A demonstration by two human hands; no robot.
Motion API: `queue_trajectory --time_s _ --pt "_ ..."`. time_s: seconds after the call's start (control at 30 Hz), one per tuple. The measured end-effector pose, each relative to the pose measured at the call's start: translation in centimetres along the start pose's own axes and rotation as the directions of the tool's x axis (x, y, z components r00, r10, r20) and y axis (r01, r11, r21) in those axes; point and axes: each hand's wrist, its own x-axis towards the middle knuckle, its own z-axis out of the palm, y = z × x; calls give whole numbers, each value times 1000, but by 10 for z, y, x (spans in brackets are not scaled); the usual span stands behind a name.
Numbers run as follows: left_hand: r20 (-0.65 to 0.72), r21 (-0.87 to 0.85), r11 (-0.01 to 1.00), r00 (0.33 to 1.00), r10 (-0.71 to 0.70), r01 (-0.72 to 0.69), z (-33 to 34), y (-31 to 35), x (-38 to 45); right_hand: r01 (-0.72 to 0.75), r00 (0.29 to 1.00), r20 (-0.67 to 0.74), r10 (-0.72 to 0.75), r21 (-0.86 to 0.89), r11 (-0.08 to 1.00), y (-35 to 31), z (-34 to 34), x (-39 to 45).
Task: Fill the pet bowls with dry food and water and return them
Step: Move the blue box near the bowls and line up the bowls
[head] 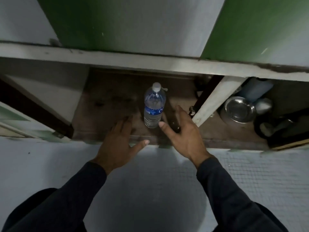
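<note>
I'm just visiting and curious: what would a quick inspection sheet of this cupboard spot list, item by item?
Surface: worn, stained wooden shelf inside a low open cupboard.
Job's things: capped water bottle standing upright on the shelf; metal bowl in the compartment to the right, past a white divider.
Clutter: dark, unclear items right of the bowl; a blue object behind it.
Hands: left hand and right hand both open, fingers spread, either side of the bottle; neither grips it.
Cables: nothing seen.
Surroundings: green and white panels above, pale tiled floor below, dim light.
</note>
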Motion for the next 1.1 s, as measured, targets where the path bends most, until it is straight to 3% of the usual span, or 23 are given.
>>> queue_trajectory --time_s 0.27,0.43,0.6,0.8,1.1 --pt "29 -209 978 999 38 -31 30 -17 44 5 998 -70 2 97 995 14 23 48" --pt "58 -288 957 998 32 -14 47 -26 73 31 998 -61 -27 67 997 11 23 72" --pt "-39 -317 942 994 100 -107 79 -42 112 40 999 -9 -40 124 991 11 26 101" --pt "-103 -563 805 982 157 -188 104 -39 144 59 997 21 -68 295 954 9 46 134" --pt "-93 -655 739 988 127 -156 114 -37 170 38 999 5 -42 332 943 15 62 161"
